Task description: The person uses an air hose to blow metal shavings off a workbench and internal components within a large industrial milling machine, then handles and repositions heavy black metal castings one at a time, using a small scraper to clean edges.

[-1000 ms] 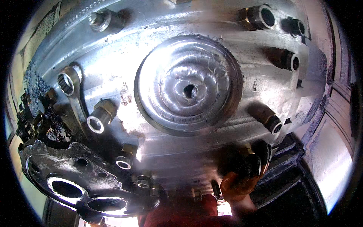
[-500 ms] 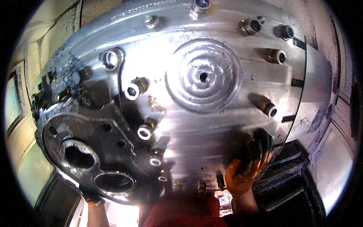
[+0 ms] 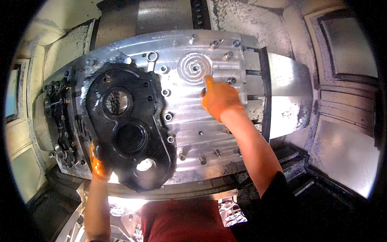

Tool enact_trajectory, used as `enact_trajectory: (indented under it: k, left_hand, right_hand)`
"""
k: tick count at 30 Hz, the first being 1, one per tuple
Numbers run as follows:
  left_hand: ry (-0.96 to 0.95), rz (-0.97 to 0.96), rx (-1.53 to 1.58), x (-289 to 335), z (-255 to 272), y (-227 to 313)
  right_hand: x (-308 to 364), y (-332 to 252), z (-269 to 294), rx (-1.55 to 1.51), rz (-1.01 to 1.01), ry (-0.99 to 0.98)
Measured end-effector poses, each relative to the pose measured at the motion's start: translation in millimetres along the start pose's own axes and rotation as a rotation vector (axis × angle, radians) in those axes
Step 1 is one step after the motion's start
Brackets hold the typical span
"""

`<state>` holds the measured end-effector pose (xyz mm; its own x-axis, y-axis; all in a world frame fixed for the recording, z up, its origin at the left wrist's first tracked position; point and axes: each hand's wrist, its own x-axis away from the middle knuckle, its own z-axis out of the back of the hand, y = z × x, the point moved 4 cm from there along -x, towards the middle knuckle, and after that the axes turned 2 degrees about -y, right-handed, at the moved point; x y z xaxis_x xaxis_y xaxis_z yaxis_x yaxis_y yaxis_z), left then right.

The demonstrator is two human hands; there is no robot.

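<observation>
A dark cast metal housing [image 3: 139, 86] with large round bores lies over the left part of a bright machined plate [image 3: 189, 105]. My left hand [image 3: 99, 163], in an orange glove, grips the housing's lower left edge, its fingers along the side. Over the middle of the plate is my right hand [image 3: 221, 99], also orange-gloved, just below a circular recess [image 3: 195, 68]. Its fingers are curled, the thumb side pointing up toward the recess. A small dark round end shows at the curled fingers; what it belongs to is hidden.
Bolts [image 3: 168, 116] stand up in columns on the plate, close by the housing's right edge. At far left sits another dark bracket-like fixture [image 3: 60, 121]. Slotted metal [image 3: 254, 86] borders the plate's right side. Chip-covered walls [image 3: 342, 133] enclose both sides.
The view has pulled back, showing more of the plate and housing. My right hand has gone from the plate's near right edge up to its middle. My left hand stays at the housing's edge.
</observation>
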<state>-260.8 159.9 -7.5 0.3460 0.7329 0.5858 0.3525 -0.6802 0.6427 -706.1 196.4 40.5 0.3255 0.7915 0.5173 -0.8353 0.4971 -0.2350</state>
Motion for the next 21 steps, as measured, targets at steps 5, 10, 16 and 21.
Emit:
enact_trajectory:
  k: [5,10,16,21]
  left_hand:
    - [-0.172,-0.291,-0.398,-3.3,-42.3,9.3]
    - [-0.217,-0.680,-1.033,2.2,-36.5,17.5]
    - [-0.275,-0.591,-0.764,-2.3,-30.2,3.0]
    - [-0.284,-0.310,-0.292,-16.2,-36.7,6.0]
  right_hand:
    - [-17.6,-54.8,-45.5,-0.476,0.321,-0.349]
    - [-40.1,-49.4,-9.4,-0.088,0.312,-0.143]
    - [-55.4,-4.4,-29.1,0.101,0.218,-0.009]
    - [23.9,-39.1,-1.3,-0.967,0.012,0.298]
